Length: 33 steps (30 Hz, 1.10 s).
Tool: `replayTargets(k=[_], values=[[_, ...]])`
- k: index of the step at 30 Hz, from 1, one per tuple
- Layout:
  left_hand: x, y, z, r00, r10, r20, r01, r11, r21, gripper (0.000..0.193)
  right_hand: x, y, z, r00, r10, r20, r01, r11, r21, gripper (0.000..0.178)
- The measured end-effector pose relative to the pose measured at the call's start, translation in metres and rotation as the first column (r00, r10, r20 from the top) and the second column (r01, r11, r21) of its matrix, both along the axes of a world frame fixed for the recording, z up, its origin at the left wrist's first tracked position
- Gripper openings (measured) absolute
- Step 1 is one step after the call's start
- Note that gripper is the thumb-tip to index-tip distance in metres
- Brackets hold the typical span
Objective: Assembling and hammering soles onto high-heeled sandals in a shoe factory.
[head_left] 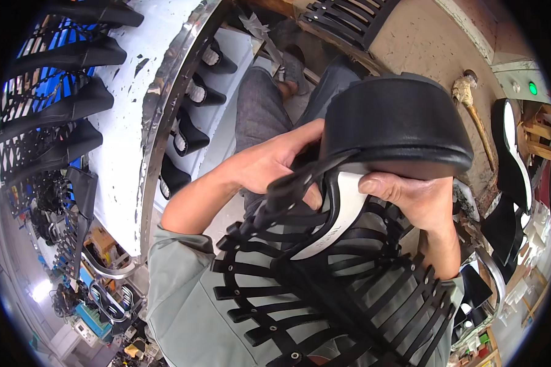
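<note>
Close in front of me is a black strappy sandal (398, 122), its thick black sole turned up and away. A white insole strip (349, 199) curves along its inner side. From it, a long cage of black straps (324, 281) with small metal studs drapes toward my chest. My left hand (272, 165) is closed around the sandal's left side, its fingers partly hidden by straps. On the other side, my right hand (410, 196) grips below the thick sole, thumb lying at the white strip; its other fingers are hidden.
A white worktop (125, 122) runs along the left, with several black wedge shoes (73, 55) beyond it. More black wedge shoes (191, 131) stand on a lower shelf. At right, a hammer (471, 104) with a wrapped head lies on a brown bench (422, 52), near black straps (343, 21).
</note>
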State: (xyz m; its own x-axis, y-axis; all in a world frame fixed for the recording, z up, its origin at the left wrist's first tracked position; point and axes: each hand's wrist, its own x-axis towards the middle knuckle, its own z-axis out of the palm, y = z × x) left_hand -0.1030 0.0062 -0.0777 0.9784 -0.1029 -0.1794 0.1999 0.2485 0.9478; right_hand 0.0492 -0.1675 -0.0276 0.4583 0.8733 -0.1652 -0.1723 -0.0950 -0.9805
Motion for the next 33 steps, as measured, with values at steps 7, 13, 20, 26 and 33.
replayTargets(k=[7,13,20,26,33], values=[[0.008,0.002,0.01,0.995,0.032,0.093,-0.02,0.991,-0.13,0.091,-0.011,0.009,0.02,0.989,-0.074,0.127,0.079,0.996,-0.035,0.07],[0.005,0.007,-0.018,0.962,0.166,0.219,-0.137,0.981,-0.14,0.099,-0.01,-0.028,0.0,0.946,-0.238,-0.219,0.245,0.97,0.001,0.125],[-0.019,0.0,-0.021,0.885,0.306,0.35,-0.318,0.948,-0.025,0.101,-0.036,-0.025,-0.013,0.969,0.065,-0.24,-0.126,0.96,-0.25,0.061],[-0.04,0.016,0.004,0.992,0.041,0.121,-0.06,0.985,0.16,0.11,-0.026,0.001,0.009,0.949,0.239,-0.208,-0.287,0.926,-0.246,0.04],[-0.033,0.008,0.034,0.955,0.183,0.233,-0.215,0.969,0.118,0.104,-0.022,0.008,0.022,0.939,0.342,0.028,-0.325,0.911,-0.253,0.04]])
